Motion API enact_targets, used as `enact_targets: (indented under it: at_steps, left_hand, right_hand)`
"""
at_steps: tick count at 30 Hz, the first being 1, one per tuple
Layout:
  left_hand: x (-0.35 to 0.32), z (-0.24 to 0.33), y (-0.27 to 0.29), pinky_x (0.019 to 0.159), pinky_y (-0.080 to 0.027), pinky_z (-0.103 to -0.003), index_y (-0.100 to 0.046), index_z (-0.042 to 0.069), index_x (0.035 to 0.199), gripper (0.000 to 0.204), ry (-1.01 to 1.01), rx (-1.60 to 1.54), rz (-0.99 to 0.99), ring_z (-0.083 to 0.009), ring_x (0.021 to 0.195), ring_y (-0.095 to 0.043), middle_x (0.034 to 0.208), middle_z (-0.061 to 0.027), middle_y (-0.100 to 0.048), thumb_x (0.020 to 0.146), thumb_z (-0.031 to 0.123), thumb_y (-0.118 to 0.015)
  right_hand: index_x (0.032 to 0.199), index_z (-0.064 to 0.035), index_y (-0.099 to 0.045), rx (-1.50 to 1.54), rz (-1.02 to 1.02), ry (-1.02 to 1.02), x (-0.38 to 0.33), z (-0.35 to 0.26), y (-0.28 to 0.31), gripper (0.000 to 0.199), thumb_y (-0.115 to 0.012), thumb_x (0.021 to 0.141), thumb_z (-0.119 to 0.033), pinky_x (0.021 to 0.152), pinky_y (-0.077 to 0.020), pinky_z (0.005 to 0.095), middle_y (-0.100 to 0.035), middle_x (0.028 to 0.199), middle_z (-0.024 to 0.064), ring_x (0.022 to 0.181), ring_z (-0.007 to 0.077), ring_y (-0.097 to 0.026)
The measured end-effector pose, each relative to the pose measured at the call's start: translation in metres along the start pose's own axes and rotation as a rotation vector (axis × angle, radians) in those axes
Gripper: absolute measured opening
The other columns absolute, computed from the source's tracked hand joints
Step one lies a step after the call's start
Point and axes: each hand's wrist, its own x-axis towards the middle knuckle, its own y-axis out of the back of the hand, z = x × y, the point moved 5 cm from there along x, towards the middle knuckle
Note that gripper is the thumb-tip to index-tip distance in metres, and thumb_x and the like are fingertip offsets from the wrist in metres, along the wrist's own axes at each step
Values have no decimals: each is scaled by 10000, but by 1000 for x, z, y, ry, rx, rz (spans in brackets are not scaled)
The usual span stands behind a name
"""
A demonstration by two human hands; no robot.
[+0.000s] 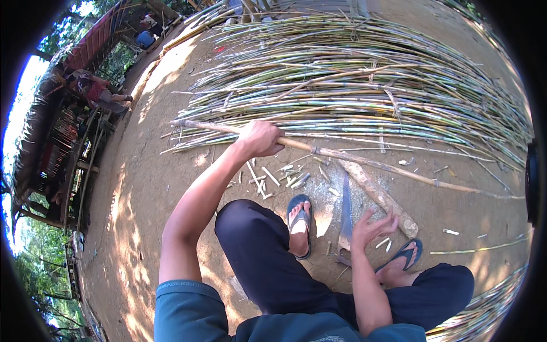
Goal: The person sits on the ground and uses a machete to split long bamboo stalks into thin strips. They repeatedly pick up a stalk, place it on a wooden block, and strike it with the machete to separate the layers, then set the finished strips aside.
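Observation:
My left hand (260, 138) is closed round a long tan bamboo pole (364, 159), gripping it toward its thicker left end. The pole slants down to the right and passes over a short debarked log (377, 196) on the ground. My right hand (371, 229) is raised over the log's near part, fingers apart, with nothing seen in it. Just left of that hand a handsaw (346, 214) lies on the dirt, its blade pointing away from me and its handle near me. Pale sawdust (336, 185) surrounds the blade.
A wide heap of thin bamboo poles (353, 85) lies beyond my hands. Cut bamboo pieces (270, 175) are scattered left of the log. More poles (484, 308) lie at lower right. My sandalled feet flank the saw. At far left, people (102, 94) are by a thatched shelter (54, 125).

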Motion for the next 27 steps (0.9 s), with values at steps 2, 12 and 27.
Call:
enact_targets:
  at_steps: [2, 12, 27]
  left_hand:
    - [-30, 9, 11, 572, -489, -455, -654, 133, 704, 183, 29, -4, -7, -329, 595, -623, 589, -113, -606, 715, 310, -696]
    - [-116, -5, 59, 554, -435, -415, -563, 69, 637, 311, 66, -47, 142, -311, 575, -534, 571, -100, -503, 617, 300, -769]
    - [-195, -35, 9, 530, -472, -385, -596, 73, 635, 414, 393, -122, 150, -287, 484, -572, 488, -92, -505, 688, 479, -657]
  right_hand:
    - [1260, -44, -527, 202, 181, 216, 82, -78, 28, 487, -573, 911, -381, 1024, -252, 493, -373, 1334, 217, 1228, 356, -383]
    - [563, -66, -661, 13, -214, 556, 126, -141, 68, 512, -585, 868, -471, 697, -410, 365, -594, 546, 125, 562, 274, -577]
    - [555, -35, -679, -235, -558, 617, 168, -163, 86, 635, -499, 893, -541, 500, -462, 452, -551, 482, 199, 484, 368, -593]
